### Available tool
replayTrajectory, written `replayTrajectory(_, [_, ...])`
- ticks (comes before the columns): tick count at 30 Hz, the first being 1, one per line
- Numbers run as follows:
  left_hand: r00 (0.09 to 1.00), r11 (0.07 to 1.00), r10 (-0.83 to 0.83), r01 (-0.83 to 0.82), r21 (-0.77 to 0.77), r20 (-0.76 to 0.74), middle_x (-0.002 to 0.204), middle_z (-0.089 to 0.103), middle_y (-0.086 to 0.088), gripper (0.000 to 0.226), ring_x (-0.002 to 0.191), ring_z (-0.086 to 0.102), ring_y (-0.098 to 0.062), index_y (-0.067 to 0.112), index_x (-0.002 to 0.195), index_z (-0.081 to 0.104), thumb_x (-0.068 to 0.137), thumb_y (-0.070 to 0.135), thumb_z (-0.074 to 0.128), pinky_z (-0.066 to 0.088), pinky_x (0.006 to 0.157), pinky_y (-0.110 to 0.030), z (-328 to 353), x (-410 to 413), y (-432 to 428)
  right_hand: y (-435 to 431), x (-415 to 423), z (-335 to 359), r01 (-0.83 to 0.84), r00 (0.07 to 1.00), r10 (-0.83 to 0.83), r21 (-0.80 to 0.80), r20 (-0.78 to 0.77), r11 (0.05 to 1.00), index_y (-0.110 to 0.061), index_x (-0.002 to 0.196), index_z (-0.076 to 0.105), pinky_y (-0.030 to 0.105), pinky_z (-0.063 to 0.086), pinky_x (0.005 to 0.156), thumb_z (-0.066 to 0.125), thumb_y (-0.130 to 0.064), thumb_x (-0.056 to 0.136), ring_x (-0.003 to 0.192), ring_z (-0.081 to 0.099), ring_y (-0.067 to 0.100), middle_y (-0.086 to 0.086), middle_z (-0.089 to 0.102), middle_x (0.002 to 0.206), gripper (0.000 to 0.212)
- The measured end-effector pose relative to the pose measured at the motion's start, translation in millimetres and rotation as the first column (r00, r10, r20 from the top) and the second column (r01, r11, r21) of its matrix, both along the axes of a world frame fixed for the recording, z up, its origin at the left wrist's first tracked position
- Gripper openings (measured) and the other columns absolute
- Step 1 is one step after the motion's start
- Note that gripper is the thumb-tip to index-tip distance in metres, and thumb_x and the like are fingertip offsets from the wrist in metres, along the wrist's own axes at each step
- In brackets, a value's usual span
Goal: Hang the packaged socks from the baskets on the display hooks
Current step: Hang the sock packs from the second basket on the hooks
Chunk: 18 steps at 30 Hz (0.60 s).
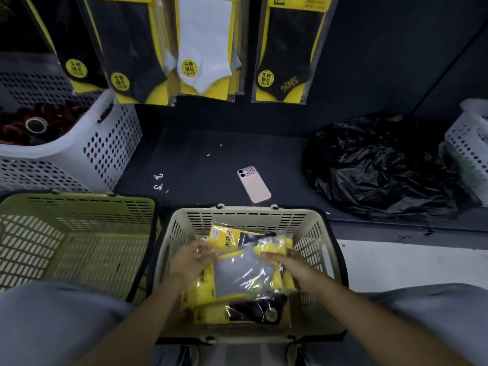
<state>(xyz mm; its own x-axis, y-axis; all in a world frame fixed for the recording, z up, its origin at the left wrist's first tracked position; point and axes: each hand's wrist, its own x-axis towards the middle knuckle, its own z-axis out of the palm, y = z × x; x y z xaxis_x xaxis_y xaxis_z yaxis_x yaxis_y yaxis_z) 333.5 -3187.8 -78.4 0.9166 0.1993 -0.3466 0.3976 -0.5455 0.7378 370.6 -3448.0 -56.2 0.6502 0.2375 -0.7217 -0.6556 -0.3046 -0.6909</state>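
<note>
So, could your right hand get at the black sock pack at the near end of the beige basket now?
Probably yes. The black sock pack lies mostly uncovered at the near end of the beige basket, close to the right hand; only the grey sock pack it touches overlaps the far edge.

Sock packs (203, 43) cut off above; left hand (192, 256), right hand (287, 264) blurred.

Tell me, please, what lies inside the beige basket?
The basket holds a grey pack on top, with the left hand and right hand on it, and a black pack nearer. Packs beneath are mostly covered; the basket floor is hidden.
</note>
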Motion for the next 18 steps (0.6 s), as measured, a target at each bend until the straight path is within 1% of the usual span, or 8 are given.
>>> replayTrajectory(2, [0.969, 0.970, 0.164, -0.192, 0.146, 0.184, 0.119, 0.062, -0.006, 0.062, 0.116, 0.054, -0.026, 0.017, 0.122, 0.059, 0.070, 0.044, 0.080, 0.044, 0.098, -0.047, 13, 16, -1, -1, 16, 13, 0.181, 0.983, -0.180, 0.125, -0.019, 0.976, -0.010, 0.124, 0.060, 0.049, 0.047, 0.099, 0.082, -0.036, 0.061, 0.110, 0.063, 0.032, 0.010, 0.066, 0.121, 0.072])
replayTrajectory(4, [0.897, 0.900, 0.334, -0.394, 0.185, 0.289, 0.139, 0.045, -0.015, 0.093, 0.132, 0.037, -0.032, 0.012, 0.141, 0.040, 0.065, 0.045, 0.083, 0.031, 0.109, -0.051, 24, 28, 1, -4, 29, 24, 0.285, 0.957, -0.289, 0.213, -0.012, 0.935, -0.012, 0.123, 0.063, 0.050, 0.048, 0.098, 0.079, -0.037, 0.064, 0.109, 0.064, 0.033, 0.012, 0.068, 0.117, 0.066])
replayTrajectory(7, [0.800, 0.802, 0.595, -0.588, -0.103, 0.072, 0.154, 0.021, -0.015, 0.116, 0.141, 0.025, -0.032, 0.015, 0.150, 0.014, 0.063, 0.051, 0.082, 0.025, 0.114, -0.048, 39, 36, 3, -8, 42, 33, 0.367, 0.924, -0.381, 0.362, -0.033, 0.857, -0.017, 0.118, 0.066, 0.041, 0.051, 0.093, 0.075, -0.039, 0.068, 0.103, 0.068, 0.026, 0.007, 0.071, 0.112, 0.055])
replayTrajectory(9, [0.831, 0.683, 0.521, -0.543, -0.489, -0.196, 0.145, 0.042, -0.013, 0.092, 0.129, 0.046, -0.031, 0.017, 0.143, 0.034, 0.069, 0.054, 0.075, 0.033, 0.111, -0.046, 50, 38, -1, -7, 44, 34, 0.359, 0.926, -0.372, 0.432, -0.058, 0.827, -0.017, 0.119, 0.065, 0.039, 0.051, 0.089, 0.073, -0.038, 0.072, 0.102, 0.069, 0.023, 0.006, 0.071, 0.113, 0.053])
replayTrajectory(11, [0.924, 0.502, 0.292, -0.369, -0.782, -0.248, 0.123, 0.065, -0.005, 0.061, 0.113, 0.062, -0.023, 0.021, 0.125, 0.055, 0.073, 0.051, 0.066, 0.044, 0.103, -0.043, 55, 40, -8, -2, 40, 30, 0.325, 0.943, -0.321, 0.468, -0.090, 0.822, -0.016, 0.124, 0.063, 0.040, 0.048, 0.095, 0.071, -0.036, 0.077, 0.109, 0.066, 0.024, 0.007, 0.068, 0.119, 0.052])
replayTrajectory(14, [0.953, 0.407, 0.265, -0.250, -0.878, -0.148, 0.121, 0.067, -0.004, 0.055, 0.107, 0.066, -0.019, 0.017, 0.129, 0.055, 0.078, 0.036, 0.064, 0.058, 0.079, -0.030, 60, 43, -19, 8, 30, 26, 0.249, 0.968, -0.236, 0.474, -0.088, 0.845, -0.011, 0.126, 0.061, 0.034, 0.051, 0.088, 0.074, -0.034, 0.074, 0.105, 0.067, 0.023, 0.007, 0.069, 0.116, 0.058])
replayTrajectory(16, [0.941, 0.441, 0.329, -0.228, -0.868, -0.080, 0.115, 0.070, -0.002, 0.045, 0.100, 0.069, -0.018, 0.019, 0.121, 0.059, 0.079, 0.031, 0.066, 0.058, 0.068, -0.027, 63, 44, -20, 12, 28, 32, 0.182, 0.979, -0.205, 0.408, 0.012, 0.895, -0.007, 0.125, 0.059, 0.025, 0.053, 0.071, 0.076, -0.031, 0.073, 0.087, 0.071, 0.015, 0.004, 0.073, 0.101, 0.060])
replayTrajectory(18, [0.933, 0.532, 0.359, -0.210, -0.820, -0.007, 0.107, 0.073, 0.001, 0.037, 0.094, 0.071, -0.019, 0.021, 0.113, 0.063, 0.077, 0.030, 0.069, 0.057, 0.070, -0.031, 68, 47, -17, 14, 34, 35, 0.185, 0.953, -0.228, 0.213, 0.199, 0.959, -0.013, 0.124, 0.053, 0.021, 0.052, 0.070, 0.079, -0.026, 0.074, 0.092, 0.066, 0.011, 0.001, 0.066, 0.112, 0.058])
